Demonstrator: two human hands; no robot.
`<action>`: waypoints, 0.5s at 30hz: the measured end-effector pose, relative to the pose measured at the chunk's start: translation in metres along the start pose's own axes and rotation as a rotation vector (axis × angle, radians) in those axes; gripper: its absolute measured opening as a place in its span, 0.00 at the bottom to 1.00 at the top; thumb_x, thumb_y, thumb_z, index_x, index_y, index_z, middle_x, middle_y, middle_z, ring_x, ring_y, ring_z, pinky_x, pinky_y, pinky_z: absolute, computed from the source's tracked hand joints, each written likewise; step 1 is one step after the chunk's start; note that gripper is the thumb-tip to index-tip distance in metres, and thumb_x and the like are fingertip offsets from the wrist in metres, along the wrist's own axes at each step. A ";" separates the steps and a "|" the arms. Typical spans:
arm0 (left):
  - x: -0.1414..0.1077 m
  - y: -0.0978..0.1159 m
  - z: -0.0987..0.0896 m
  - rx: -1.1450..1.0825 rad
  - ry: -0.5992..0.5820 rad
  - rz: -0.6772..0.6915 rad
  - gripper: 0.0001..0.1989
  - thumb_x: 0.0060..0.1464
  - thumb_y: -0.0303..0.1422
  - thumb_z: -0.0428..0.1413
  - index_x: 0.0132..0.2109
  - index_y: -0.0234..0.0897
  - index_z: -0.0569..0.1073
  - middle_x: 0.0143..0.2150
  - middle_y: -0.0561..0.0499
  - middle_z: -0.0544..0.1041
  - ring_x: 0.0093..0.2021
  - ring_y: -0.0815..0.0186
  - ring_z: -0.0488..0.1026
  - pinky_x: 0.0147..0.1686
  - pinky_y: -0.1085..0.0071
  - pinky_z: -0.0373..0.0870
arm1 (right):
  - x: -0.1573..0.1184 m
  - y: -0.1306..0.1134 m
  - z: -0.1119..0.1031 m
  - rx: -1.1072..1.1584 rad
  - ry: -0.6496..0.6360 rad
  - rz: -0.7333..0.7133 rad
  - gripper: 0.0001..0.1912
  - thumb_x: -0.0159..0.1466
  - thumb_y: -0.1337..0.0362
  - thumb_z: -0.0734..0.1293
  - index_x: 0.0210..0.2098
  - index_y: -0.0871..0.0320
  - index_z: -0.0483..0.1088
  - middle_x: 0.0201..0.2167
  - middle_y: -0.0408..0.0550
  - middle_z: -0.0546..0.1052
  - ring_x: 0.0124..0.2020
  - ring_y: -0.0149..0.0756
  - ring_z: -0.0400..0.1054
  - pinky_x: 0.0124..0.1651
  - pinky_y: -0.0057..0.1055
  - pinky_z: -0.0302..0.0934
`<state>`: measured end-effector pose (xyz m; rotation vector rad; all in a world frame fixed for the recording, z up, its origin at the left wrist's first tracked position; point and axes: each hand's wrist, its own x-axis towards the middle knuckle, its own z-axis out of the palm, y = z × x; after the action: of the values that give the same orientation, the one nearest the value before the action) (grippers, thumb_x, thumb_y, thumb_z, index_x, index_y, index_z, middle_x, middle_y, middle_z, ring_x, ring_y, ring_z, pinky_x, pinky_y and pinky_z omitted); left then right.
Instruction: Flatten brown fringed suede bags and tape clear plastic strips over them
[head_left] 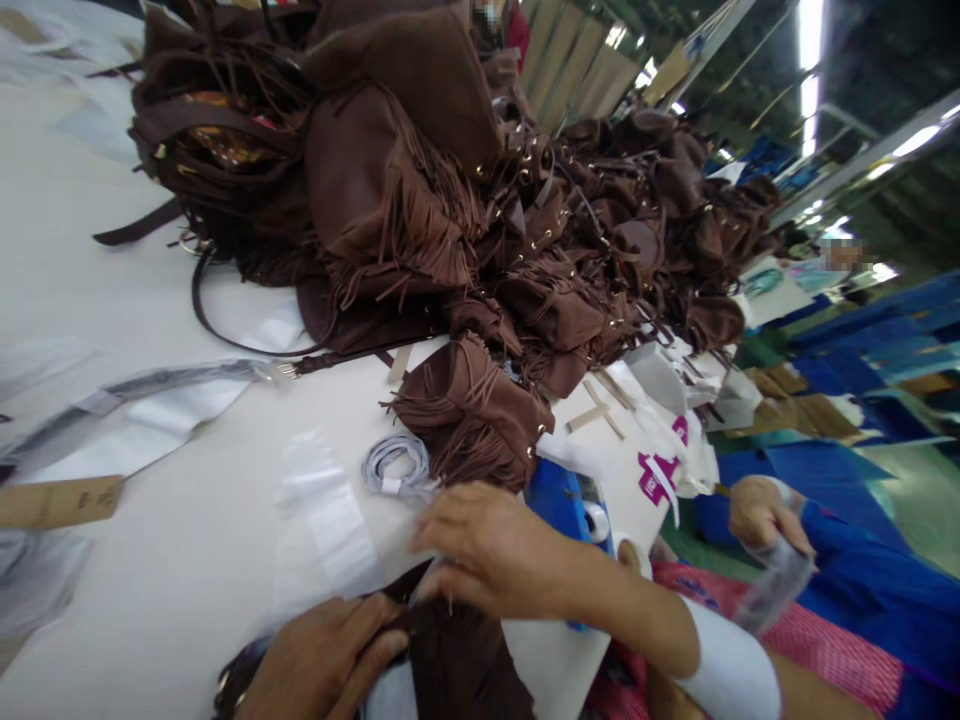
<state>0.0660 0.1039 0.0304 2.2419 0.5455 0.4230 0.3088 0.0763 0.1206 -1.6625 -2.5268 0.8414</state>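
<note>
At the bottom of the view, my left hand presses and grips the edge of a dark brown bag with its fingers close together. My right hand reaches in from the right over the same bag, slightly smeared. Its fingers stretch forward apart from the thumb, which is at the bag's upper edge, and I see nothing held there. Pale grey material shows between the hands at the bag's opening. Just beyond the right hand lie a coiled grey wrapped strap and a fringed brown bag.
A big heap of brown fringed bags covers the table's far side. A blue tape dispenser stands right of my hand. On the left lie a wrapped strap and a brown tag. At the right, a co-worker's hand holds clear plastic.
</note>
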 end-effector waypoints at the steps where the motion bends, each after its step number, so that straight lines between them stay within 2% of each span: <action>1: 0.000 0.001 -0.001 -0.005 0.005 -0.002 0.08 0.64 0.41 0.49 0.42 0.48 0.71 0.33 0.59 0.80 0.31 0.70 0.78 0.32 0.79 0.72 | 0.000 -0.003 0.006 0.140 -0.097 -0.097 0.21 0.67 0.50 0.65 0.54 0.56 0.68 0.48 0.48 0.76 0.50 0.38 0.68 0.51 0.31 0.59; 4: -0.002 0.002 -0.001 -0.028 -0.013 -0.022 0.07 0.63 0.42 0.50 0.40 0.47 0.70 0.31 0.60 0.78 0.31 0.71 0.77 0.31 0.79 0.71 | 0.013 0.002 0.025 0.361 -0.351 -0.202 0.27 0.60 0.43 0.70 0.50 0.55 0.70 0.44 0.46 0.77 0.45 0.37 0.71 0.46 0.28 0.61; 8: -0.004 0.001 0.000 -0.064 -0.045 -0.060 0.08 0.63 0.41 0.51 0.38 0.45 0.69 0.31 0.59 0.76 0.31 0.71 0.76 0.31 0.78 0.69 | 0.044 0.018 0.041 0.452 -0.591 -0.334 0.23 0.58 0.49 0.73 0.45 0.58 0.73 0.47 0.49 0.76 0.48 0.40 0.70 0.47 0.27 0.61; 11: -0.005 0.002 0.000 -0.061 -0.034 -0.056 0.07 0.64 0.40 0.51 0.39 0.44 0.68 0.31 0.58 0.75 0.32 0.71 0.75 0.33 0.77 0.69 | 0.062 0.022 0.049 0.489 -0.711 -0.421 0.25 0.56 0.48 0.73 0.44 0.61 0.75 0.50 0.52 0.74 0.51 0.43 0.70 0.51 0.28 0.61; 13: -0.005 0.003 -0.001 -0.047 -0.002 -0.033 0.07 0.64 0.40 0.50 0.39 0.44 0.68 0.31 0.58 0.75 0.31 0.70 0.75 0.32 0.76 0.69 | 0.069 0.021 0.054 0.509 -0.771 -0.437 0.26 0.53 0.47 0.74 0.43 0.59 0.76 0.47 0.49 0.76 0.50 0.43 0.71 0.51 0.28 0.62; 15: -0.004 0.005 -0.003 -0.039 0.023 -0.004 0.08 0.64 0.39 0.49 0.38 0.43 0.67 0.30 0.58 0.75 0.31 0.71 0.74 0.31 0.76 0.68 | 0.073 0.017 0.056 0.514 -0.830 -0.433 0.22 0.51 0.48 0.75 0.38 0.57 0.77 0.40 0.43 0.78 0.45 0.40 0.73 0.47 0.27 0.63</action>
<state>0.0626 0.1007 0.0358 2.2014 0.5485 0.4538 0.2756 0.1195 0.0449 -0.6308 -2.5325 2.1897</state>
